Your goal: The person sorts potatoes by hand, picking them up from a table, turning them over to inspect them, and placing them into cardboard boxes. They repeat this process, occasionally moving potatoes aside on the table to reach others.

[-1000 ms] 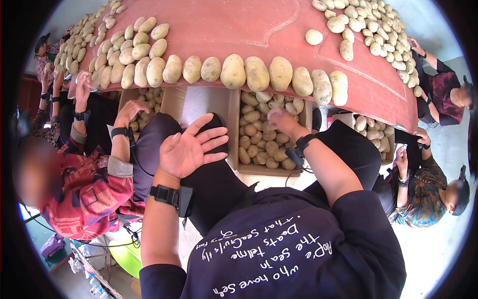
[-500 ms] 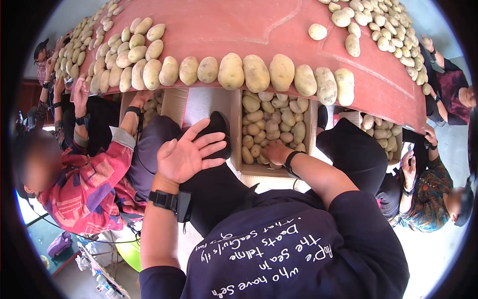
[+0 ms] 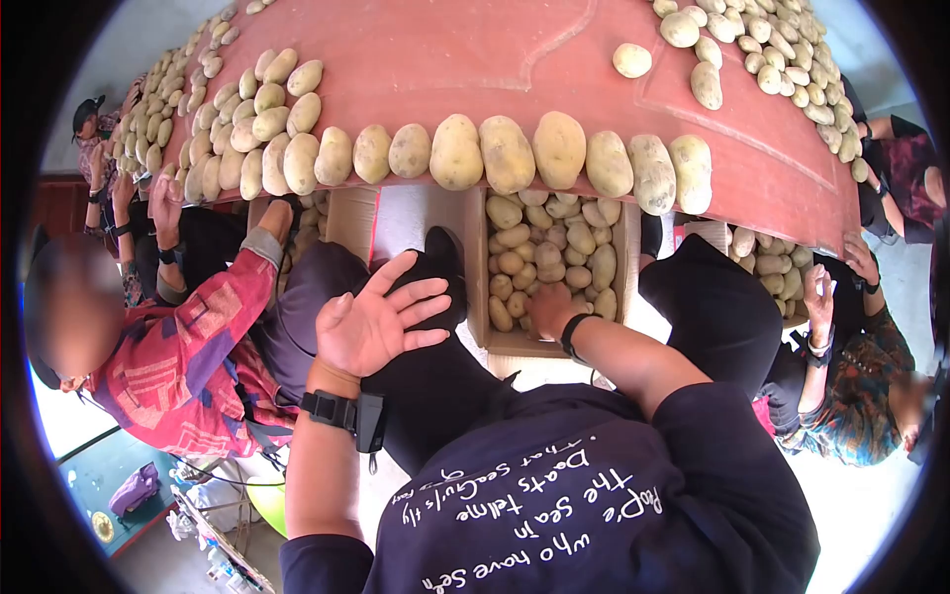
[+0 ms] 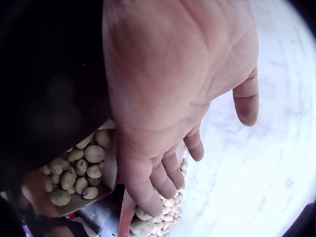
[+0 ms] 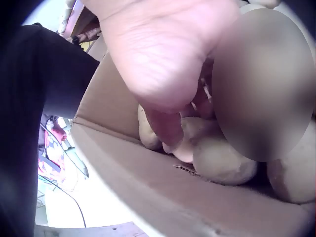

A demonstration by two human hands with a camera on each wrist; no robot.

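Head view, red flat tabletop (image 3: 426, 59): uppermost
Brown open cardboard box (image 3: 477, 277): below tabletop edge
Left hand (image 3: 374, 322): open, fingers extended
Right hand (image 3: 554, 311): in box; grip hidden, cannot tell
Oval yellow-brown potatoes (image 3: 580, 238): filling box, lining tabletop edge

Rm: pale blue-grey wall (image 3: 117, 54) upper L, beyond a lg red table (image 3: 426, 59) w/ moulded lines on its top. Dk red panel (image 3: 61, 213) far L, door or furn., can't tell. Lower L: green tabletop (image 3: 97, 462) nr grey flr (image 3: 163, 564). Flr lower R washed out, v. bright light.
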